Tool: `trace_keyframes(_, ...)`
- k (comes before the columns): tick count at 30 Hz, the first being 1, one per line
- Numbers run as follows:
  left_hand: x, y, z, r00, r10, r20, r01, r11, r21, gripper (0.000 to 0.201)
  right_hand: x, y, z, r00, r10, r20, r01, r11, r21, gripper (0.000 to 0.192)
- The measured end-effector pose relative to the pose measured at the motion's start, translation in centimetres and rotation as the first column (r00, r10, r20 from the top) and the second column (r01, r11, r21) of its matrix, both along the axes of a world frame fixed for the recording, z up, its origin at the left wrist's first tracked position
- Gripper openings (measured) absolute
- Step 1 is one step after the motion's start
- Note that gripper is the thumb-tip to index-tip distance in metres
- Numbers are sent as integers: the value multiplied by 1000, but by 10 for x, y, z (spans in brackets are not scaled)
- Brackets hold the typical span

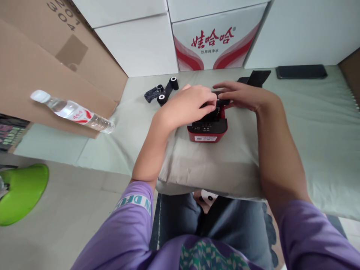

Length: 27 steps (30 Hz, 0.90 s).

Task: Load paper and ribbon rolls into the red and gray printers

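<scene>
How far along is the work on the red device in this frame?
Done: a black ribbon on spools already lies loose on the cloth behind the red device. In hand: the left hand and right hand both press on a black part at the device's open top. Left: that part is not seated yet, and a black cover piece lies apart behind the hands.

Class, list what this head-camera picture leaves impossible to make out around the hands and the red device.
1. Top of the red device: covered by the left hand and right hand.
2. Whether the fingers grip the black part: hidden.
3. White label text: too small.
4. Black ribbon rolls: blurred detail.
</scene>
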<state>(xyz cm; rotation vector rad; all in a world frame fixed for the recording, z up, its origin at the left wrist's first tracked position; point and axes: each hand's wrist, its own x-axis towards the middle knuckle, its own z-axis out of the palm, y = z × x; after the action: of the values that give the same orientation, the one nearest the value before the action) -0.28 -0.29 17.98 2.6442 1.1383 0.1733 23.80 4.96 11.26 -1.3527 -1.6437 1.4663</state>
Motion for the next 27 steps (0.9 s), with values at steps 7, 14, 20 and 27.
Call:
trace_keyframes(7,-18,41,-19,980,180,87,-162,970,-182,47,1,7,-17,996,43,73,-41,999,-30,68)
trace_keyframes(14,-41,66,-38,981,185,-50,-191,937,-292,106,4,10,-26,989,135,52,-133,990,-45,41)
trace_keyframes(20,-42,67,-44,980,193,-57,-198,871,-450,108,4,10,-22,984,128,126,-115,987,-108,44)
trace_keyframes(27,-36,62,-40,979,202,-31,-194,867,-459,108,1,9,-21,985,129,112,-115,986,-124,53)
